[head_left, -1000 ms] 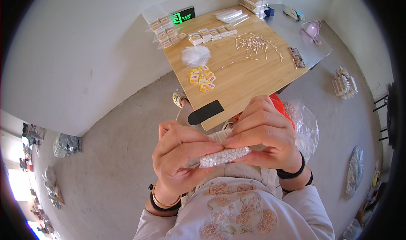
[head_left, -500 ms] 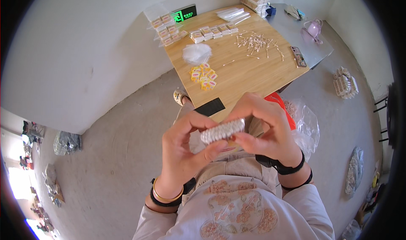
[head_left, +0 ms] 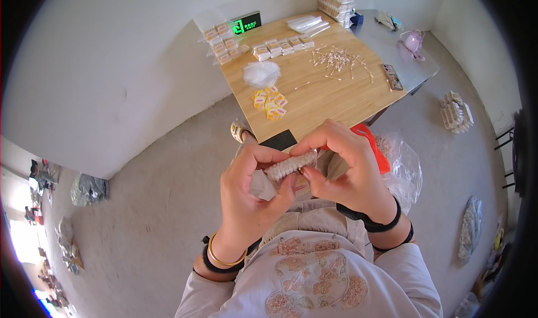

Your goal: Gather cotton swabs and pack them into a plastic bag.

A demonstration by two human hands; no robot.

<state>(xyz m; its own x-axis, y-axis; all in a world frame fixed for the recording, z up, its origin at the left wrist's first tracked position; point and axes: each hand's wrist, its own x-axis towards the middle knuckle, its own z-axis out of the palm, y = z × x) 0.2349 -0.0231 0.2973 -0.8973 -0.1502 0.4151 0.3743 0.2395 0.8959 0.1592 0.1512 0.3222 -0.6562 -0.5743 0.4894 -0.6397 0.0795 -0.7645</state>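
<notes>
Between my two hands, above my lap, is a pack of cotton swabs (head_left: pixel 290 165) in a clear bag, its white cotton tips facing up in rows. My left hand (head_left: pixel 252 178) pinches the pack's left end between thumb and fingers. On the right end, my right hand (head_left: pixel 344 164) grips with the thumb below and fingers above. The pack's underside is mostly hidden by my thumbs. Beyond my hands, on the wooden table (head_left: pixel 319 105), lie loose cotton swabs (head_left: pixel 339 60), a heap of yellow-and-white cards (head_left: pixel 270 102) and clear plastic bags (head_left: pixel 261 73).
A row of packed swabs (head_left: pixel 283 46) lies along the table's back, beside stacked packs (head_left: pixel 221 42) and an exit sign (head_left: pixel 246 22). A phone (head_left: pixel 393 77) rests at the right edge. A red bag (head_left: pixel 374 147) and clear plastic (head_left: pixel 404 169) sit right of my lap.
The swab pack has tilted so its cotton tips show more plainly. My fingers have shifted on it, with both hands still holding.
</notes>
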